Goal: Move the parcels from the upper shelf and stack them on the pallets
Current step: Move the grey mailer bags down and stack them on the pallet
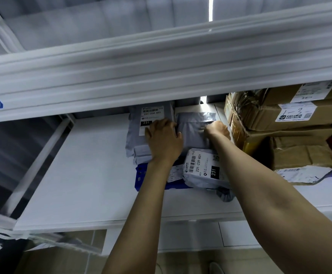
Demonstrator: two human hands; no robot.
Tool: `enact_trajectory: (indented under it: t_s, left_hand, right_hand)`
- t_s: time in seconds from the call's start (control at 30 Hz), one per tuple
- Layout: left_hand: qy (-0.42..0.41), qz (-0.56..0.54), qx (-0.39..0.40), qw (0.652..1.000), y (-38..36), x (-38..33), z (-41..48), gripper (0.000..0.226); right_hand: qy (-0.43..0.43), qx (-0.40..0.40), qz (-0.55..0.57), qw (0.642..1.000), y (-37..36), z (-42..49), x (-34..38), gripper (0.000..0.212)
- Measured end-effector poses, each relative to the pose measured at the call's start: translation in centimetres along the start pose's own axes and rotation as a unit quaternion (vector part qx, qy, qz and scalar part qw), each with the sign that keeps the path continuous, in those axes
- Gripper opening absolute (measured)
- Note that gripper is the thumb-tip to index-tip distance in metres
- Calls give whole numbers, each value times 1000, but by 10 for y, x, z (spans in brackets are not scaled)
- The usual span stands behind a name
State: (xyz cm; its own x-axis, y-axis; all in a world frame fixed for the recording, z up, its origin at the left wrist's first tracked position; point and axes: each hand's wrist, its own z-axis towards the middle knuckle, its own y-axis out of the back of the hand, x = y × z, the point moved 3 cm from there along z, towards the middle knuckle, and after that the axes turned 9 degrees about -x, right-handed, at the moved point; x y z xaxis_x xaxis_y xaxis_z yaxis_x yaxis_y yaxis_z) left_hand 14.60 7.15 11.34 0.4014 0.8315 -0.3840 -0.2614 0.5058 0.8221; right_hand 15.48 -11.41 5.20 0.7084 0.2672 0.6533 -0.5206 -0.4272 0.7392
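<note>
At the shelf [94,155] rear, pickup was in hand: labelled parcel [139,135] was covered by left hand [164,137] (grip unclear), plain mailer [192,133] was clenched in right hand [217,130]; next, both were to be drawn out

1. Grey mailer [139,133], label 231-239 K01, flat atop a grey stack, under my left hand [164,139].
2. Second grey mailer [192,133], creased, just beside it, gripped by my right hand [216,130].
3. Third grey mailer [200,169], nearest me, overlapping a blue parcel [139,177].
</note>
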Motion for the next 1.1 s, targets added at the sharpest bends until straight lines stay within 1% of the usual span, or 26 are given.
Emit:
enact_trajectory:
  t_s: [0.1,0.23,0.33,0.37,0.4,0.43,0.5,0.53,0.57,0.63,0.67,0.7,0.77,0.87,0.9,0.97,1.07,1.1]
  left_hand:
    - [7,1,8,1000,-1,0,1,29]
    - [29,2,20,999,1,-3,5,24]
    - [44,-6,2,999,4,-9,12,27]
    - [37,-19,-5,999,5,-13,14,29]
    - [30,-55,-4,998,7,-18,17,30]
    - [28,-120,6,992,8,-24,19,28]
    - [61,-272,54,959,11,-36,23,16]
    - [97,-335,85,934,12,-42,25,16]
    - [142,-390,116,902,11,-47,27,18]
    - [234,-484,169,826,8,-55,26,21]
    - [271,-523,183,787,6,-57,26,30]
    - [299,-558,191,750,3,-58,26,44]
    - [332,-606,199,695,0,-58,25,62]
    - [363,-659,197,629,0,-56,21,78]
    - [372,-671,186,613,1,-54,20,80]
    - [385,-664,171,618,2,-51,19,75]
    - [397,-642,156,637,5,-51,20,48]
    - [398,-642,152,637,7,-52,20,40]
  right_hand:
    - [22,-31,29,999,5,2,6,32]
    - [74,-142,84,983,29,-2,18,28]
    - [104,-187,142,966,45,-10,29,25]
    - [114,-202,149,961,50,-14,33,26]
    - [121,-215,152,957,56,-19,36,28]
    - [128,-229,158,952,60,-24,39,31]
    - [148,-248,178,941,68,-33,42,32]
    - [159,-255,188,935,71,-36,42,32]
    - [173,-261,202,928,71,-38,42,30]
    - [222,-253,241,910,68,-42,38,23]
    - [251,-244,252,902,66,-44,35,18]
    - [276,-234,255,897,64,-46,30,15]
    - [299,-207,248,898,63,-51,20,13]
    - [334,-189,245,890,64,-62,7,14]
    - [355,-178,251,883,65,-67,4,13]
    - [381,-143,266,874,66,-73,-2,10]
    - [391,-92,283,871,66,-77,-8,7]
    - [387,-76,289,872,64,-77,-11,8]
